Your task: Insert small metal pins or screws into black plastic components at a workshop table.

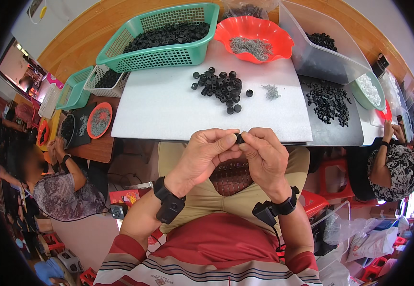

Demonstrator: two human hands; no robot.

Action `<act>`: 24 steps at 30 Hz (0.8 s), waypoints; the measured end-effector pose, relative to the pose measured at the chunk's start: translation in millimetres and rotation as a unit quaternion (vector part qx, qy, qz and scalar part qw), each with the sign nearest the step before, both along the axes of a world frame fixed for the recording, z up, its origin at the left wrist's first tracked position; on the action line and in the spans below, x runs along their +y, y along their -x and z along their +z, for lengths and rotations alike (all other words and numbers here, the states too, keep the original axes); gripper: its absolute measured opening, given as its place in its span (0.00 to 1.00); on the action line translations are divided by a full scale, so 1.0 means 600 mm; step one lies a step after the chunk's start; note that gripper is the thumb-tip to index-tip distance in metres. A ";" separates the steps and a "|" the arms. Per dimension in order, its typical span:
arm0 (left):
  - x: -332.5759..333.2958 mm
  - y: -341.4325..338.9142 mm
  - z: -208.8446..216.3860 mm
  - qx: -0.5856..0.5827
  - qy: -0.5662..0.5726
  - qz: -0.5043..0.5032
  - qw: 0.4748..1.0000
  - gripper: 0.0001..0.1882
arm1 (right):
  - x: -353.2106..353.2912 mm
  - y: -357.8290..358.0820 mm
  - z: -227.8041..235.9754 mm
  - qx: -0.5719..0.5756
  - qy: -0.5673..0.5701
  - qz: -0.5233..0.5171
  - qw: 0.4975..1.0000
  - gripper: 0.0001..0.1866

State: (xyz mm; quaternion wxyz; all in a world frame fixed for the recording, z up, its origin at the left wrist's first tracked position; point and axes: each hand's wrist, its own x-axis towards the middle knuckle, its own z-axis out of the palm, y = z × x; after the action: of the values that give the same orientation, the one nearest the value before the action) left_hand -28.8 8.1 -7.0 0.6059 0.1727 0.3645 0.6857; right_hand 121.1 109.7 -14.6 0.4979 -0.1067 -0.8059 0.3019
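Note:
Just off the front edge of the white-covered table (168, 109), my two hands meet above my lap. Between their fingertips is a small round black plastic cap (239, 138). My left hand (209, 155) pinches it from one side, thumb on top. From the other side my right hand (266, 157) pinches it with thumb and forefinger; whether a second tiny part is there is hidden. Beyond the hands lies a loose pile of similar black caps (221, 88), one of them apart (249, 93). To the right of it sits a little heap of thin metal pins (272, 91).
Behind stand a green basket (159, 59) of black parts, a red bowl (283, 45) of metal pins and a clear bin (326, 66). Small black parts (328, 102) cover a dark board at right. People work at left (63, 186) and right (393, 164). A brown woven container (230, 178) sits below my hands.

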 end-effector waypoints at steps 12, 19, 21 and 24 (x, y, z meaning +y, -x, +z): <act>-0.005 -0.011 0.008 0.085 0.006 0.023 0.996 0.13 | 0.002 -0.006 -0.004 -0.007 -0.008 0.010 1.000 0.17; -0.009 -0.011 0.008 0.143 -0.013 0.011 0.990 0.13 | -0.002 -0.017 0.003 -0.032 -0.002 0.015 0.999 0.17; -0.010 -0.012 0.010 0.158 -0.003 -0.011 0.987 0.12 | 0.000 -0.022 0.002 -0.037 -0.002 0.015 0.999 0.18; -0.010 -0.015 0.007 0.141 -0.003 -0.008 0.990 0.12 | 0.000 -0.023 0.002 -0.039 -0.001 0.015 0.999 0.18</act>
State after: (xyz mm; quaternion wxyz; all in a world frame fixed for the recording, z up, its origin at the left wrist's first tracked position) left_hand -19.5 2.3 -2.8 0.5530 0.2726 0.4431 0.6508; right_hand 135.1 109.8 -13.6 0.4617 -0.1060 -0.8266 0.3038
